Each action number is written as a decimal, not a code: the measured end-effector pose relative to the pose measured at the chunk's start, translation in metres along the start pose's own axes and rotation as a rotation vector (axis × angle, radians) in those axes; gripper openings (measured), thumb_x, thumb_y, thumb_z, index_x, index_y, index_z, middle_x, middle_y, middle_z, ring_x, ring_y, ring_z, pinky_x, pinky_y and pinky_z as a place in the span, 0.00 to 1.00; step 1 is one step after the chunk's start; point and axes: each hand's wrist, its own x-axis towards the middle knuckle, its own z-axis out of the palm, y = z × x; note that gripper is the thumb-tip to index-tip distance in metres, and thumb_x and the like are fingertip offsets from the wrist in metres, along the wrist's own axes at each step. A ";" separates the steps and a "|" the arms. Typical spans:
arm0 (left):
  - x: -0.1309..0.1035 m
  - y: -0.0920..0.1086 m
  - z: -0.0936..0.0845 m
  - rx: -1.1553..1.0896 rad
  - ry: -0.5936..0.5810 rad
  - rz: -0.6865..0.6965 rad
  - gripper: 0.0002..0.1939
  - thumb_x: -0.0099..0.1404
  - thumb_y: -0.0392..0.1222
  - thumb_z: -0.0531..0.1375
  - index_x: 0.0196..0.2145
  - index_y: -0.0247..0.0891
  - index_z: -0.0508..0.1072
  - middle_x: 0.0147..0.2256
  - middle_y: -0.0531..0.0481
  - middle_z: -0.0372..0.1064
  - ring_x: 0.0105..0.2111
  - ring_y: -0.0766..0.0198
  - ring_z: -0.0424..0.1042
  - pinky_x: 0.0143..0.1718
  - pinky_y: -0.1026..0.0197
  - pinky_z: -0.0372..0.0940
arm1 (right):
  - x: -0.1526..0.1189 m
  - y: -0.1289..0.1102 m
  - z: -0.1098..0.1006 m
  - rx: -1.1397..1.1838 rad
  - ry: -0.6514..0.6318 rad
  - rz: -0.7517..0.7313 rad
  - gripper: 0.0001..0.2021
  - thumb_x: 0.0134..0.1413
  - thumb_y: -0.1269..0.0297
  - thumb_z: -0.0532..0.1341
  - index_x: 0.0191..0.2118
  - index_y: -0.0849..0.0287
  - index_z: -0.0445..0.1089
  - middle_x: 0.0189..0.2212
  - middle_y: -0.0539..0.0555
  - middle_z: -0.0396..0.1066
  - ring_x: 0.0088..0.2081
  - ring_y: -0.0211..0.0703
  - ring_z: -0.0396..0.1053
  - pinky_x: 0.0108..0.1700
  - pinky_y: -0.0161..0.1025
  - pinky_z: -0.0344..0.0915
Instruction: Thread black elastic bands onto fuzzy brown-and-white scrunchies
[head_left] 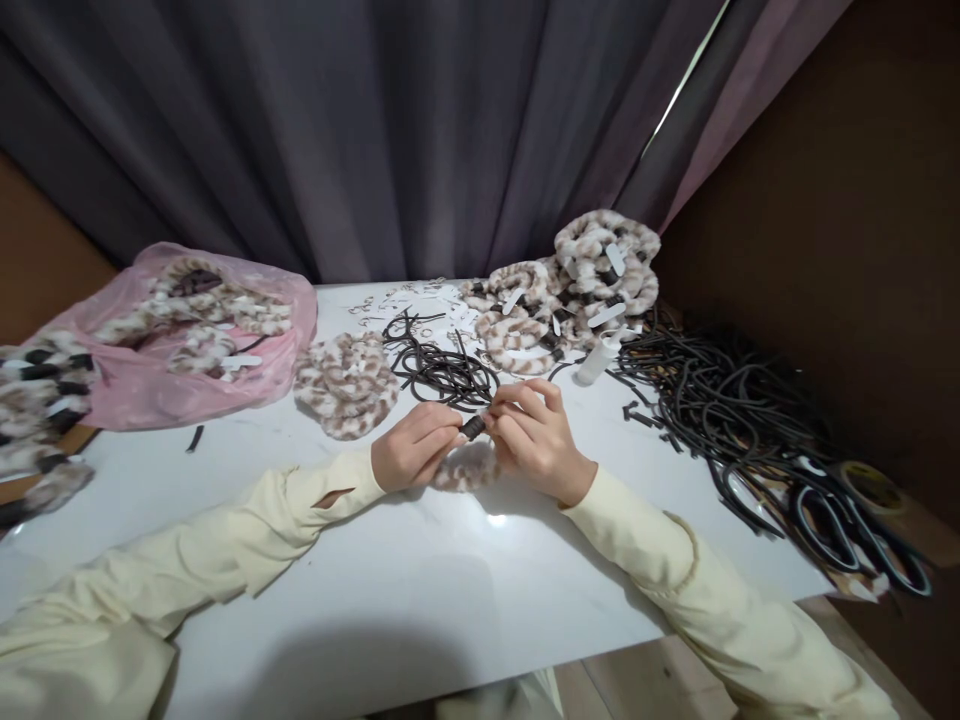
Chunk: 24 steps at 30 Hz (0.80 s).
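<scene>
Furry hair band [466, 468] pinched at its dark joint by both hands' fingers [442, 428]; no writing legible.

Left hand [415, 448] and right hand [534, 438] meet fingertip to fingertip at centre, fingers curled; forearms enter from 8 and 4 o'clock.

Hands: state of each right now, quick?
Left hand: closed on the furry ring.
Right hand: closed, pinching the ring's dark end piece.
</scene>
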 end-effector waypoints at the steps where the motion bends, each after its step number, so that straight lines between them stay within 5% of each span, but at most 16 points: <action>1: 0.001 0.000 0.000 0.003 0.001 0.006 0.07 0.59 0.28 0.54 0.36 0.34 0.64 0.33 0.43 0.67 0.36 0.60 0.67 0.34 0.58 0.66 | -0.001 -0.001 0.000 -0.023 0.034 -0.023 0.13 0.52 0.78 0.55 0.21 0.59 0.56 0.22 0.52 0.67 0.38 0.41 0.66 0.41 0.43 0.59; 6: 0.001 0.000 -0.002 0.009 0.011 0.040 0.07 0.59 0.27 0.54 0.36 0.33 0.64 0.33 0.41 0.67 0.35 0.59 0.66 0.34 0.57 0.66 | -0.002 -0.001 -0.001 -0.091 0.113 -0.106 0.13 0.53 0.78 0.57 0.20 0.59 0.59 0.22 0.51 0.67 0.39 0.40 0.67 0.39 0.40 0.59; 10: 0.002 0.001 -0.001 -0.024 0.006 0.001 0.08 0.60 0.27 0.53 0.37 0.33 0.65 0.33 0.41 0.67 0.36 0.59 0.66 0.35 0.57 0.66 | -0.001 0.001 -0.004 -0.127 0.020 -0.115 0.05 0.55 0.75 0.55 0.34 0.60 0.67 0.24 0.50 0.68 0.39 0.41 0.66 0.42 0.40 0.58; 13: 0.005 0.005 -0.001 -0.097 0.025 -0.130 0.07 0.62 0.28 0.51 0.36 0.35 0.65 0.33 0.43 0.68 0.35 0.61 0.66 0.36 0.58 0.65 | 0.001 0.003 -0.005 -0.152 -0.043 -0.139 0.07 0.56 0.74 0.55 0.40 0.61 0.67 0.25 0.50 0.68 0.39 0.41 0.66 0.43 0.41 0.57; 18: 0.011 0.012 0.000 -0.264 0.032 -0.368 0.06 0.63 0.31 0.51 0.30 0.35 0.65 0.32 0.44 0.68 0.33 0.64 0.67 0.35 0.60 0.64 | 0.003 0.003 -0.004 -0.113 -0.092 -0.094 0.07 0.57 0.75 0.53 0.38 0.65 0.67 0.26 0.52 0.68 0.40 0.42 0.66 0.47 0.43 0.55; 24: 0.013 0.008 -0.002 -0.389 0.001 -0.615 0.09 0.65 0.37 0.51 0.28 0.35 0.65 0.29 0.47 0.67 0.31 0.66 0.66 0.33 0.64 0.63 | 0.005 0.004 -0.002 0.189 -0.206 0.027 0.14 0.57 0.78 0.48 0.47 0.65 0.62 0.40 0.61 0.69 0.49 0.48 0.62 0.49 0.49 0.57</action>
